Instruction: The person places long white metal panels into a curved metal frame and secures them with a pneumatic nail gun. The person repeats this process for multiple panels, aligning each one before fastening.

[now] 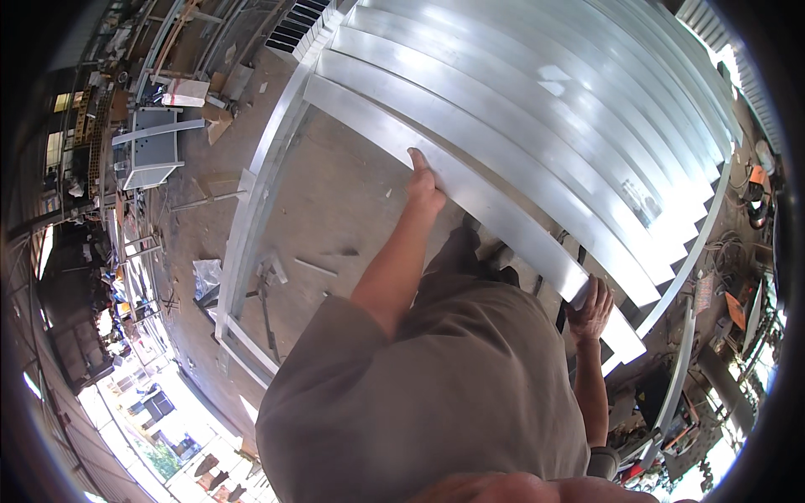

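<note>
A long, shiny silver metal slat (507, 225) runs slantwise in front of me, from the upper left down to the right. My left hand (425, 186) grips its near edge left of the middle, thumb on the top face and fingers hidden beneath. Toward the slat's right end, my right hand (591, 310) is closed over it with the fingers on top. Beyond lie several similar slats (470, 105), overlapping in a stepped row. The held slat's left end is at a side rail (277, 142) of the metal frame; its right end is near the opposite rail (681, 285).
Metal offcuts (316, 267) and a clear plastic bag (207, 278) lie on the floor inside and beside the frame at left. A grey box-like unit (155, 149) stands farther left. Cables (728, 251) and clutter line the right side. My legs are close under the slat.
</note>
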{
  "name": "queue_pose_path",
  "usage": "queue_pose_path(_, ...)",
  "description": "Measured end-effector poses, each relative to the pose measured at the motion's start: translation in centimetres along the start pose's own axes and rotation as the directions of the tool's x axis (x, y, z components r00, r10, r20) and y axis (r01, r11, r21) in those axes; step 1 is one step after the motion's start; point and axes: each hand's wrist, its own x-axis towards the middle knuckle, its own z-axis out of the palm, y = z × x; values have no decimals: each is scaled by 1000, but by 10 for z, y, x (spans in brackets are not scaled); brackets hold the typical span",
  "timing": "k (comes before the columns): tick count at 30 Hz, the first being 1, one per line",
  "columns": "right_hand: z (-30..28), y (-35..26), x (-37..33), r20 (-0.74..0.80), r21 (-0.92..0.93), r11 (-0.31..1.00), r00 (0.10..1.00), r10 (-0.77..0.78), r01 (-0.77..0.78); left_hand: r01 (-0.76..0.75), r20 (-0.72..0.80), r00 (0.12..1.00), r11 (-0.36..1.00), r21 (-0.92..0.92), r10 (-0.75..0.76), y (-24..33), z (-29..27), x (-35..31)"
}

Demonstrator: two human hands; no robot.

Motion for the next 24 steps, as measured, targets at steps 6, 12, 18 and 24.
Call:
queue_pose_path(6, 19, -1, 18, 56, 6, 999, 997, 47, -48, 2, -36, 999, 999, 34, -1, 14, 13, 14)
queue_pose_path(12, 15, -10, 42, 84, 3, 998, 995, 56, -56, 63, -213, 977, 978, 197, -20, 18, -6, 38)
queue_pose_path(18, 28, -6, 46, 271, 42, 979, 946, 180, -199, -317, 285, 592, -107, 942, 754, 26, -19, 27)
queue_pose_path(24, 45, 1, 32, 64, 69, 992, 992, 105, -109, -733, 849, 394, -678, 59, -352, -9, 49, -51)
